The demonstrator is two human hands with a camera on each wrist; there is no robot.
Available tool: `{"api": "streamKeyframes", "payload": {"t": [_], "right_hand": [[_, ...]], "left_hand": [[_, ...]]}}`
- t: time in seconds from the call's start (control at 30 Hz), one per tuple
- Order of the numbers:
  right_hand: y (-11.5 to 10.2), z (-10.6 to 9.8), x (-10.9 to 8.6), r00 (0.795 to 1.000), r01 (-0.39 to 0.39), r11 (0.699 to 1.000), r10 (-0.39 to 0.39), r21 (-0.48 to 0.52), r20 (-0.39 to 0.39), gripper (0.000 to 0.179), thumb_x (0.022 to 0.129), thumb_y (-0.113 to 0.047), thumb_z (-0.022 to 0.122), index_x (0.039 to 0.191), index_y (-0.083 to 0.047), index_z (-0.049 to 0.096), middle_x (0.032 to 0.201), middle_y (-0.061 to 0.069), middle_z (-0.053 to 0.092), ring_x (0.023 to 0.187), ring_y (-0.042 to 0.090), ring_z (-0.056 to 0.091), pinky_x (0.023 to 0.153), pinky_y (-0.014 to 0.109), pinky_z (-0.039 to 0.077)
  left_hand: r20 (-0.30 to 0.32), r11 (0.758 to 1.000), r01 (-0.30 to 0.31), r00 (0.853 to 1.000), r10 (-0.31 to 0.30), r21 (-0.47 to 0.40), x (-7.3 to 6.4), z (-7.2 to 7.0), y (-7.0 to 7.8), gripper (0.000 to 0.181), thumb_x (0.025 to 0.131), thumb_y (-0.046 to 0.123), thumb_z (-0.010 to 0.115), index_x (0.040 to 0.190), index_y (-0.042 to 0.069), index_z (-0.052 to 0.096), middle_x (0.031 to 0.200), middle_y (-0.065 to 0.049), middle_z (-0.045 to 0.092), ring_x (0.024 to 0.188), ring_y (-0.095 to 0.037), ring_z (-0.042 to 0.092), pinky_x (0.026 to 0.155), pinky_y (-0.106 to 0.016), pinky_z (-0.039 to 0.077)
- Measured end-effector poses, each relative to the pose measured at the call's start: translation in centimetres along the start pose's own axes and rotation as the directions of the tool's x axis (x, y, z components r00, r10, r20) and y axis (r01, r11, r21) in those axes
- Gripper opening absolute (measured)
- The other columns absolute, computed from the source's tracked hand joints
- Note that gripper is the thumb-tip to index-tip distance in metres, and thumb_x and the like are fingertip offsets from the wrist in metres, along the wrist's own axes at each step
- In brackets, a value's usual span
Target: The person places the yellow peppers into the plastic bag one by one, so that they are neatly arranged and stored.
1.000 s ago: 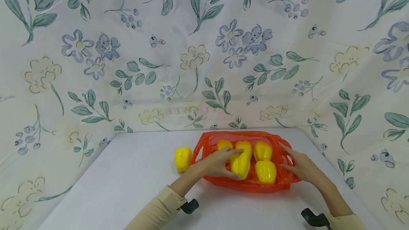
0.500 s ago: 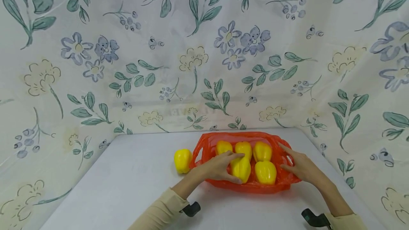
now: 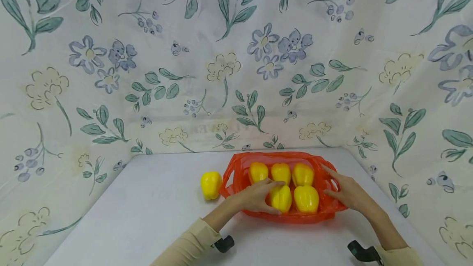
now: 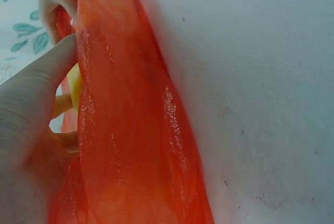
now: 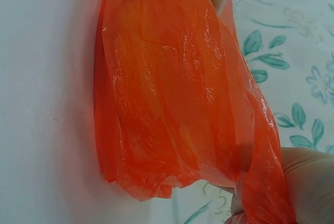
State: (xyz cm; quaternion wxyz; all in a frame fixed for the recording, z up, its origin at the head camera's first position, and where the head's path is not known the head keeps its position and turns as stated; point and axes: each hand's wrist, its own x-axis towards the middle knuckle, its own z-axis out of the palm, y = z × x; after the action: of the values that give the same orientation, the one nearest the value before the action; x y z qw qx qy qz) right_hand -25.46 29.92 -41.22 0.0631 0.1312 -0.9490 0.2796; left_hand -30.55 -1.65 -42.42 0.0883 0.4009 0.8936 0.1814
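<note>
An orange-red plastic bag (image 3: 310,218) lies spread wide on the table with several yellow bell peppers inside, in two rows. My left hand (image 3: 257,197) reaches in from the left and holds the front left bell pepper (image 3: 281,199) between thumb and fingers. At the bag's right side, my right hand (image 3: 346,193) grips the rim and keeps the mouth wide. In the right wrist view, the bag film (image 5: 167,78) bunches by the right thumb. The left wrist view shows the bag wall (image 4: 130,104) covering most of the held pepper.
One more yellow bell pepper (image 3: 211,185) stands on the white table (image 3: 148,208), just left of the bag. Behind the table hangs a flower-patterned cloth (image 3: 199,73). Black wrist cameras (image 3: 224,243) sit at both cuffs.
My left hand has lowered the bell pepper into the front left of the bag, shifting slightly right and toward me. The right hand stays in place at the rim.
</note>
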Motion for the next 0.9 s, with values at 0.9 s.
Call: {"api": "streamKeyframes", "payload": {"t": [0.9], "right_hand": [[-0.3, 0.0, 0.0, 0.999, -0.032, 0.999, 0.031, 0.006, 0.03, 0.078, 0.086, -0.016, 0.074, 0.151, -0.006, 0.032, 0.132, 0.032, 0.053, 0.08, 0.015, 0.055, 0.063, 0.024, 0.058]], "left_hand": [[-0.39, 0.993, -0.052, 0.921, 0.007, -0.103, -7.2, -6.7, -4.9, 0.06, 0.088, 0.039, 0.072, 0.141, 0.023, 0.05, 0.14, -0.003, 0.055, 0.128, -0.026, 0.054, 0.1, -0.046, 0.052]]}}
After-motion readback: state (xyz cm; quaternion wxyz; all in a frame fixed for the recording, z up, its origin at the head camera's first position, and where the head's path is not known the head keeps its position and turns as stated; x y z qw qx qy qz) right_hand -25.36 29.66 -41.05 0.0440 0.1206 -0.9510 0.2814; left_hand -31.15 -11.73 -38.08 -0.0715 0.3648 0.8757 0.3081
